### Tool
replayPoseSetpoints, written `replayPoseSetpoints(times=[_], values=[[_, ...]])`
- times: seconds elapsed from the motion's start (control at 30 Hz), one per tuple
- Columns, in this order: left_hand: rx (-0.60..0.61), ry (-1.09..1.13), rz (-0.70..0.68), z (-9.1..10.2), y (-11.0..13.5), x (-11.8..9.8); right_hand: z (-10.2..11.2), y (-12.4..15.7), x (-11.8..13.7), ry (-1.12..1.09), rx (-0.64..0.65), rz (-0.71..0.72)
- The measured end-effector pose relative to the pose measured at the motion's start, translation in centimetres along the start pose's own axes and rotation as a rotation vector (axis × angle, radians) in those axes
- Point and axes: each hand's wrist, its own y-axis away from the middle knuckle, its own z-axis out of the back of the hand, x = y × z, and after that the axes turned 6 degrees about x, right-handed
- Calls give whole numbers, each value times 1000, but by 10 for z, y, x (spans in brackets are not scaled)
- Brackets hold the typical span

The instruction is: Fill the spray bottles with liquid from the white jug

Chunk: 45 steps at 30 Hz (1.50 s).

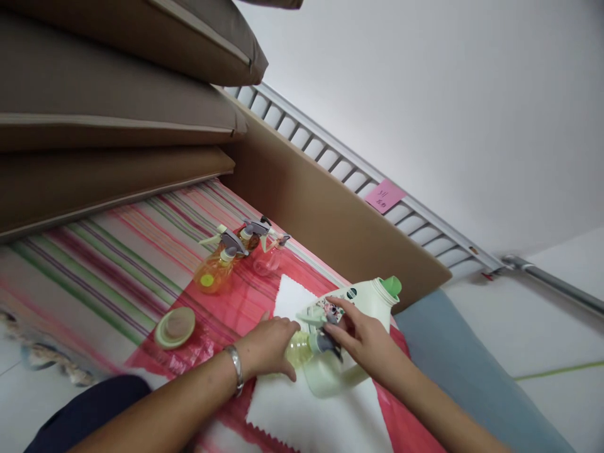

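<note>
My left hand (270, 345), with a silver bracelet at its wrist, curls round the body of a clear spray bottle (300, 350) holding pale yellow liquid. The fingers of my right hand (361, 333) are closed on that bottle's grey and pale green spray head (325, 341). The bottle tilts over a white scallop-edged cloth or paper towel (325, 418). Right behind it is a large pale green jug (376, 305) with a green spout and a floral label, partly hidden by my right hand.
An amber spray bottle (214, 272), a darker one (250, 236) and a pink one (268, 258) stand on a red sheet (186, 302) over striped fabric (89, 267). A round green lid (175, 328) lies left. Thick brown cushions (117, 94), a brown board (325, 201) and a white radiator (340, 167) border the area.
</note>
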Motion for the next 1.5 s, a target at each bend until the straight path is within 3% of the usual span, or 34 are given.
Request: replayPoseSetpoints(times=[0.1, 0.17, 0.23, 0.3, 0.37, 0.43, 0.63, 0.97, 1.13, 1.23, 1.33, 1.4, 1.5], values=[[5, -38, -44, 0, 1, 1, 2, -2, 6, -261, 156, -270], [7, -37, -49, 1, 1, 1, 8, 1, 5, -223, 139, -287], [12, -27, -40, 2, 1, 1, 13, 7, -1, 62, -28, -62], [17, -21, -35, 2, 0, 1, 16, 11, -11, 430, -142, 291], [16, -21, -28, 2, -1, 1, 15, 12, -19, 715, -130, 579], [20, -21, -12, 2, -1, 1, 12, 12, -23, 836, -70, 667], [41, 5, 6, 6, 0, 2, 6, 9, -16, 764, -82, 459], [50, 27, 29, 3, -2, 4, 4, 11, -2, 837, -40, 442], [-19, 56, 28, -2, -1, 13, -1, 16, 13, 829, -81, 444], [-82, 70, 35, -2, -3, 15, -10, 28, 9, 584, -221, 314], [-115, 67, 54, 0, -3, 8, -21, 50, 0, 169, -306, 82], [-81, 26, 29, -2, -2, -1, -28, 67, -7, -64, -246, -30], [14, -87, -99, -17, -2, -15, -37, 89, -21, -221, -113, -85]])
